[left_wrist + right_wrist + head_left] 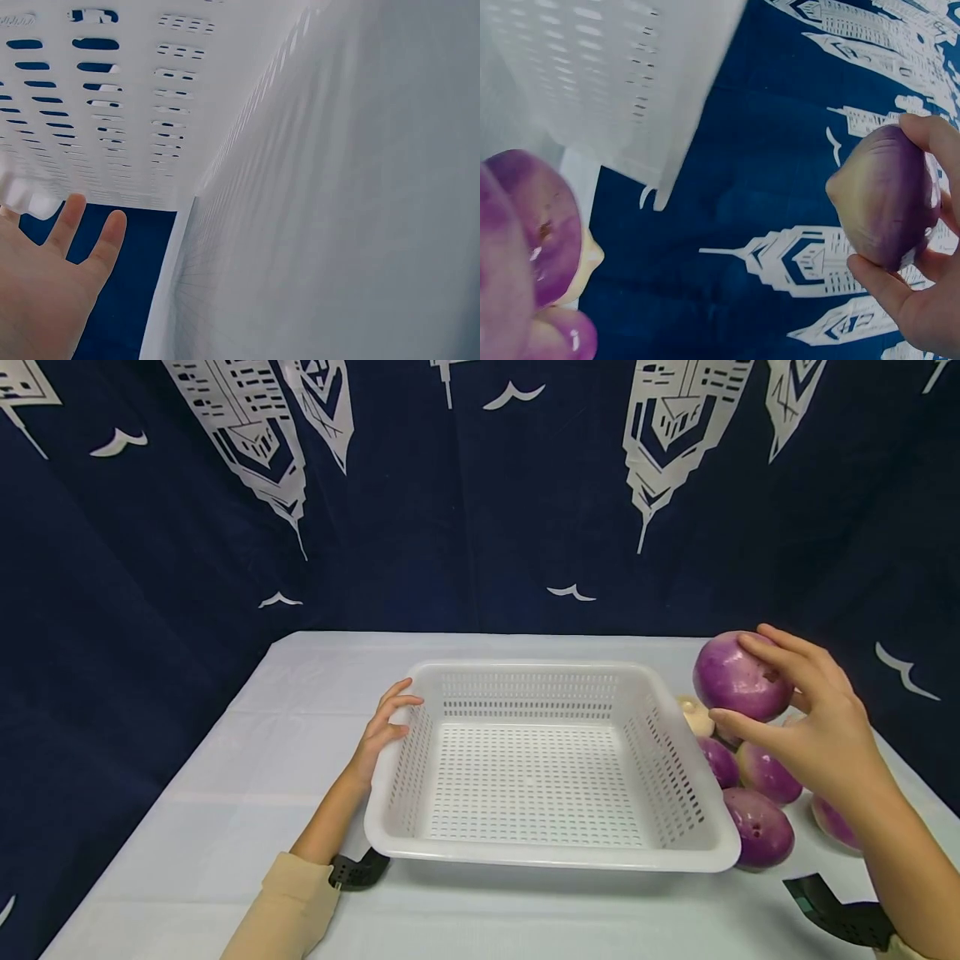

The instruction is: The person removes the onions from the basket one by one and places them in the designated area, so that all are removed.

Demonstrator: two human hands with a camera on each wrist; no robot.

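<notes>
A purple turnip with a pale pointed tip is held up by my right hand, at the right of the white basket. The right wrist view shows fingers and thumb pinching that turnip from opposite sides. My left hand touches the left rim of the perforated plastic basket, its fingers spread and fairly straight. In the left wrist view, two fingers of the hand stand apart beneath the basket's perforated side. Nothing lies inside the basket.
Several more turnips lie close along the basket's right side on the white-covered table. One pale tip shows behind them. A dark blue curtain with white building prints hangs behind the table.
</notes>
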